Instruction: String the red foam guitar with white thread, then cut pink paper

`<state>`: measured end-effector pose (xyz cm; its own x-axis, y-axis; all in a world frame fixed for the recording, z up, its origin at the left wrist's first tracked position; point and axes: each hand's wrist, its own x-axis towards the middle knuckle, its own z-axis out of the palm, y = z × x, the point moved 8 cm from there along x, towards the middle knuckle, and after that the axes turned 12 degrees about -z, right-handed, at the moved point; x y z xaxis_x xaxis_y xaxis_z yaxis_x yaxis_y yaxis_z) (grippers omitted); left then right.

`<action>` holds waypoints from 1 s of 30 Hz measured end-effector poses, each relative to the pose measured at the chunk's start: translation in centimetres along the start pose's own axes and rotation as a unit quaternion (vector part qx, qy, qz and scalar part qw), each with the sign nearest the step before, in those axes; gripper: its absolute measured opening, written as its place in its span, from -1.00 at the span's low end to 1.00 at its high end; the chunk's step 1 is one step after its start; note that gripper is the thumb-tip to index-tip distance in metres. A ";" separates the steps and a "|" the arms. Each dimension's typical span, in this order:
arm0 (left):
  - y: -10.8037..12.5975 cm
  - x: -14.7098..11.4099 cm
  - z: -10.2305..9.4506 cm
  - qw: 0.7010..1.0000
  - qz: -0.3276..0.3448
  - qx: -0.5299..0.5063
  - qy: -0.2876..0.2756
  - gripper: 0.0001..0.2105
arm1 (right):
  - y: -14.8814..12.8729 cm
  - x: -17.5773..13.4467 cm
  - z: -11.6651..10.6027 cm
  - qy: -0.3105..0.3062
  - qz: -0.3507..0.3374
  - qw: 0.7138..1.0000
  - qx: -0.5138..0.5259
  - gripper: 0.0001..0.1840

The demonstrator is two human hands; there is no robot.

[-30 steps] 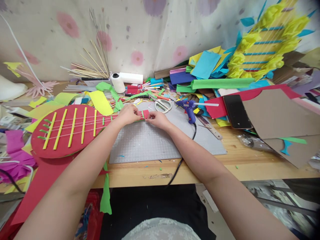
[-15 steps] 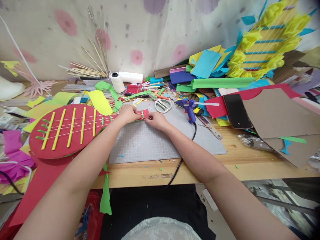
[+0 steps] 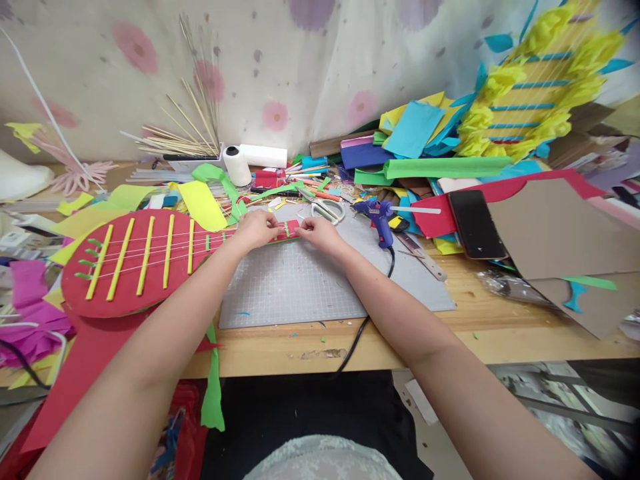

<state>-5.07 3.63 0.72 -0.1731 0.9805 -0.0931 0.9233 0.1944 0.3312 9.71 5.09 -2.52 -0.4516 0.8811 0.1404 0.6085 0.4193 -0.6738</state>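
A red paper craft guitar with yellow bars and thin white strings lies at the left, its neck reaching onto the grey cutting mat. My left hand is closed over the neck near its far end, fingertips on the neck by small green strips. My right hand is beside the red tip of the neck, with thumb and fingers pinched together. Whatever is between those fingers is too small to make out. Scissors lie just behind my right hand.
A purple glue gun with a black cord rests on the mat's right side, near a metal ruler. A phone leans by cardboard. Thread spool, skewers and coloured paper crowd the back.
My right hand has risen slightly and shifted a little to the right, showing more of the neck's red tip. My left hand stays on the neck. The view has moved slightly.
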 end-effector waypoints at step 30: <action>-0.4 -2.6 -2.1 0.991 0.006 0.112 0.067 -0.65 | -4.7 2.8 -2.4 -0.153 -0.009 0.983 -0.106 -0.79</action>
<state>-5.73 1.05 2.76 -0.1914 0.9807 0.0403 0.9761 0.1859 0.1130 7.14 6.13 2.84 -0.6190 0.7795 -0.0958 0.7058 0.4987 -0.5031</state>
